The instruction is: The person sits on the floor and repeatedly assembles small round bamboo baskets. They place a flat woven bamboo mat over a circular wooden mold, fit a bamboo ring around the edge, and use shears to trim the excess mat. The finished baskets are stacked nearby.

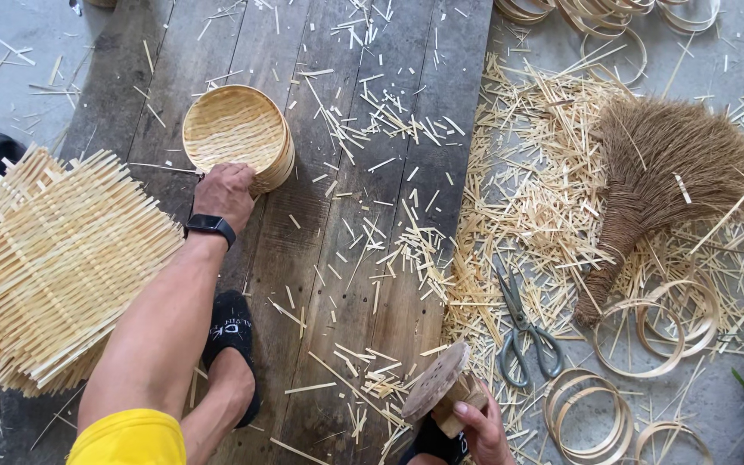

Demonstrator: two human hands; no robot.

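Left hand (226, 194) clamped over the near rim of a round woven basket (236, 129) on the plank floor (346, 284). Right hand (480, 430) closed around a wooden mallet (437, 385). Scissors (523, 331) just right of the mallet; stacked mats (49, 263) left of the basket grip; brush (665, 181) far right

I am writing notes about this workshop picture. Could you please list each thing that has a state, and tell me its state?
Round basket: upright, open side up, empty, touched by left hand.
Wooden mallet: held by right hand, head tilted.
Scissors: lying flat, blades closed.
Brush: lying flat among scraps.
Woven mats: stacked.
Bamboo rings: lying loose on floor.
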